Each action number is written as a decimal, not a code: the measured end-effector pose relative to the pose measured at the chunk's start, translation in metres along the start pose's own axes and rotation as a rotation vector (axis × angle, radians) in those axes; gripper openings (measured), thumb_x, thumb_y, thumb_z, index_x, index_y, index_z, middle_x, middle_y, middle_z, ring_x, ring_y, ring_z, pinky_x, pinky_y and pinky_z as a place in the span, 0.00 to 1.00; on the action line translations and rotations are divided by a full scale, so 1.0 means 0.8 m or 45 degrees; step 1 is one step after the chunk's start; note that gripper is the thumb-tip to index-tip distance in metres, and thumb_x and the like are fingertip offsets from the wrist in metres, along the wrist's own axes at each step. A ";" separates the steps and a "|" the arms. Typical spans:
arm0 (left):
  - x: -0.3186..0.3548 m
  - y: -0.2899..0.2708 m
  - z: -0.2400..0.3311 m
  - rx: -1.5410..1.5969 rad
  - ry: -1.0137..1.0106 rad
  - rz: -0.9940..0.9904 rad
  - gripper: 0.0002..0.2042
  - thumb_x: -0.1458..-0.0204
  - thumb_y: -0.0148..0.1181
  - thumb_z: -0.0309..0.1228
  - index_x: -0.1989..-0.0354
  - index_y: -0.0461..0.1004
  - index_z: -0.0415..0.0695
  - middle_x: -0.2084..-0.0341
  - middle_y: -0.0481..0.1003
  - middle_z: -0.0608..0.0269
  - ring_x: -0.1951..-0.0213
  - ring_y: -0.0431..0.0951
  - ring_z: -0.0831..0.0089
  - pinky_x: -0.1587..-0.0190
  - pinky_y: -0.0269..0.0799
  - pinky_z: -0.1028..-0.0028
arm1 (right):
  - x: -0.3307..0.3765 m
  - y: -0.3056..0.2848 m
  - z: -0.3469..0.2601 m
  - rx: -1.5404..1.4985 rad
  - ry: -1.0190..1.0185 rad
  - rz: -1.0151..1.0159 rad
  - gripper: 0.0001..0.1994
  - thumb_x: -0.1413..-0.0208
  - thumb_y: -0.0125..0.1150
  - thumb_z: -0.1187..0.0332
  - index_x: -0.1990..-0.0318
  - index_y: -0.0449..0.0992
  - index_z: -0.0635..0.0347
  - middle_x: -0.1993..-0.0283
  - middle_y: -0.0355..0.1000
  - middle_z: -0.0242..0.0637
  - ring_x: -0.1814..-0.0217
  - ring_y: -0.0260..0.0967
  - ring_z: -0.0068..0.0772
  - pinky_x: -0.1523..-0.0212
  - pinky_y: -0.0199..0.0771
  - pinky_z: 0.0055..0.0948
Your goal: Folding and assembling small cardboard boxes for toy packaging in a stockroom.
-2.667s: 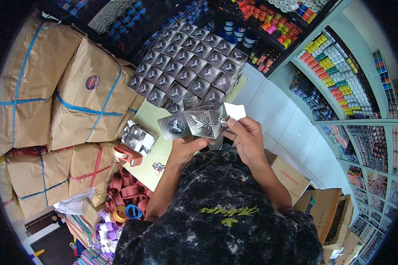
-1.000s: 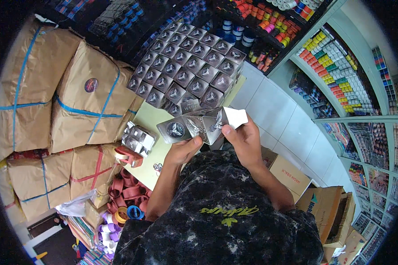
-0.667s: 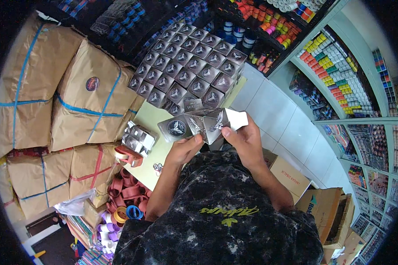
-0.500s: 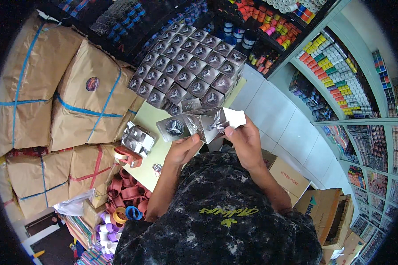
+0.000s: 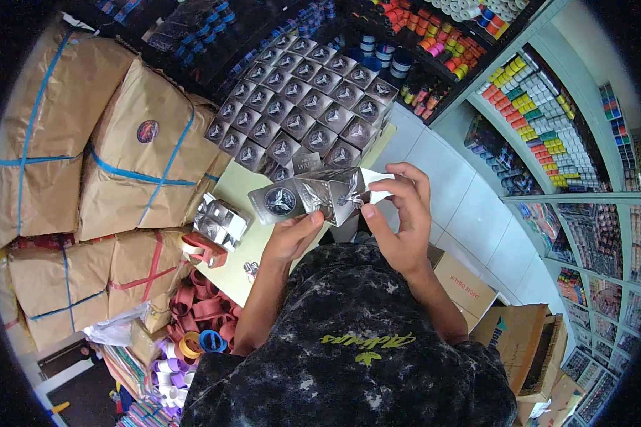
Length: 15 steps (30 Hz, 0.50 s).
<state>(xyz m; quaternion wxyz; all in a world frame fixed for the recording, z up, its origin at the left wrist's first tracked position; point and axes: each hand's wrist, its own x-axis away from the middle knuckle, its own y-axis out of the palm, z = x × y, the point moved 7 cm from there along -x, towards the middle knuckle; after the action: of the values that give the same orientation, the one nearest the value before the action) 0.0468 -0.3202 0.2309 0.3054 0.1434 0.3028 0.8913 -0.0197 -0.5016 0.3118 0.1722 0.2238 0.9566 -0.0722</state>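
Observation:
A partly folded small cardboard box [image 5: 315, 193], silvery grey with a winged emblem on its panels, is held up over the pale table [image 5: 253, 238]. My left hand [image 5: 290, 236] pinches its lower edge, the thumb lying on the front. My right hand [image 5: 406, 224] is at the box's right end, its thumb against a panel and its bent fingers on the white flap; the fingers' far side is hidden. Just beyond the held box rises a stack of finished boxes [image 5: 303, 107] with the same emblem.
Left on the table are flat silvery box pieces [image 5: 219, 219] and a red tape dispenser [image 5: 205, 249]. Brown wrapped parcels [image 5: 139, 142] are piled at left, above red tape cores [image 5: 205, 302]. Open cartons [image 5: 520, 341] stand at right, near shelves of thread spools [image 5: 530, 117].
My right hand has lifted and curled its fingers over the white flap, which is now partly covered. The box has shifted slightly to the left, and my left thumb has moved a little.

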 end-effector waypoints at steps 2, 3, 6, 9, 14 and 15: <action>-0.001 -0.006 -0.003 0.009 -0.002 0.009 0.27 0.39 0.60 0.36 0.35 0.65 0.34 0.42 0.73 0.48 0.40 0.73 0.58 0.39 0.66 0.62 | -0.006 0.004 -0.015 0.276 -0.080 -0.071 0.10 0.48 0.70 0.75 0.58 0.81 0.60 0.39 0.63 0.45 0.38 0.68 0.43 0.39 0.70 0.38; -0.001 -0.009 -0.004 0.020 -0.002 0.018 0.26 0.39 0.60 0.36 0.36 0.65 0.34 0.43 0.74 0.48 0.42 0.74 0.59 0.40 0.67 0.63 | -0.009 0.003 -0.019 0.274 -0.079 -0.071 0.10 0.48 0.70 0.75 0.58 0.81 0.60 0.39 0.63 0.45 0.38 0.68 0.43 0.39 0.70 0.38; 0.004 -0.015 0.005 -0.212 -0.099 0.028 0.26 0.38 0.59 0.35 0.35 0.64 0.34 0.41 0.72 0.47 0.39 0.71 0.58 0.37 0.64 0.61 | -0.014 -0.002 -0.019 0.323 -0.080 -0.149 0.11 0.48 0.70 0.74 0.57 0.80 0.61 0.39 0.64 0.45 0.38 0.66 0.41 0.38 0.67 0.40; 0.003 -0.008 0.009 -0.257 -0.136 -0.020 0.26 0.38 0.58 0.34 0.35 0.63 0.33 0.38 0.70 0.48 0.35 0.68 0.57 0.33 0.59 0.56 | -0.015 -0.003 -0.006 0.196 0.025 -0.255 0.10 0.49 0.70 0.74 0.59 0.79 0.61 0.38 0.64 0.45 0.38 0.65 0.40 0.37 0.64 0.39; 0.005 -0.021 -0.007 -0.111 -0.117 -0.111 0.27 0.39 0.60 0.33 0.34 0.62 0.35 0.38 0.69 0.49 0.35 0.67 0.56 0.32 0.58 0.55 | -0.010 -0.001 0.009 0.050 0.099 -0.219 0.09 0.51 0.73 0.74 0.65 0.76 0.59 0.41 0.66 0.43 0.40 0.67 0.37 0.38 0.62 0.34; 0.005 -0.021 -0.008 -0.098 -0.127 -0.126 0.27 0.39 0.60 0.33 0.34 0.62 0.36 0.38 0.69 0.49 0.35 0.67 0.56 0.32 0.58 0.55 | -0.010 0.001 0.010 0.049 0.101 -0.219 0.09 0.51 0.73 0.74 0.65 0.76 0.59 0.41 0.66 0.43 0.40 0.67 0.37 0.38 0.62 0.34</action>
<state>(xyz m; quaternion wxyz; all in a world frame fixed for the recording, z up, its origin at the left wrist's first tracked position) 0.0485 -0.3095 0.2156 0.3691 0.1607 0.2592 0.8779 -0.0108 -0.5059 0.3074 0.1232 0.1468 0.9767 -0.0963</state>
